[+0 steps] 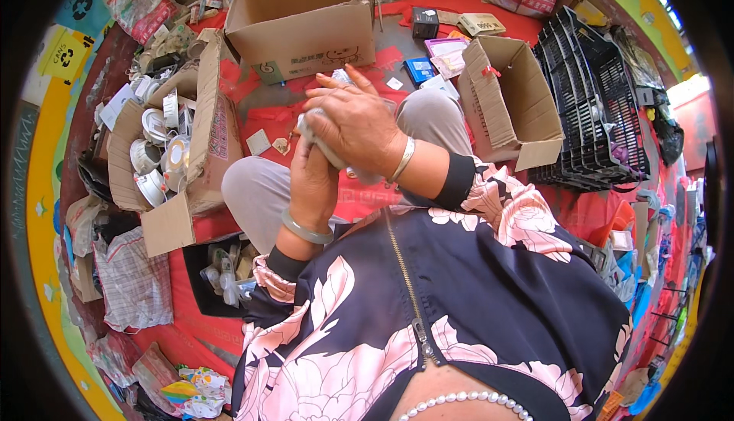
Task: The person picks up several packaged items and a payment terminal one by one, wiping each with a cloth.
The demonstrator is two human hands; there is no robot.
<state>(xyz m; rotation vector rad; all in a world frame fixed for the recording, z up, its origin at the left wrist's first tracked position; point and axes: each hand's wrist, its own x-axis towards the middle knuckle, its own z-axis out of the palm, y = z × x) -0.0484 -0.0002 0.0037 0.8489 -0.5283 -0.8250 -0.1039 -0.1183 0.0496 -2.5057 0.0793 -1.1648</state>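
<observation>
L hand (312,175) grips pale, rounded piece (332,156) (material unclear) from below; R hand (359,119) wraps over top, so it's betw. the two. Best: L steady, R pressure light & even, esp. if brittle.

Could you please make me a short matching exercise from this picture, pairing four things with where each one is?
Things:
1. Black slatted plastic crate
2. Round white fixtures
3. Pale whitish object
4. Smooth pale green bangle

Places:
A. Around the wrist of the left hand
B. On the right, beside a small open brown cardboard box
C. Between the left hand and the right hand
D. Inside the open brown cardboard box on the left

Right pairs: 1-B; 2-D; 3-C; 4-A.
</observation>
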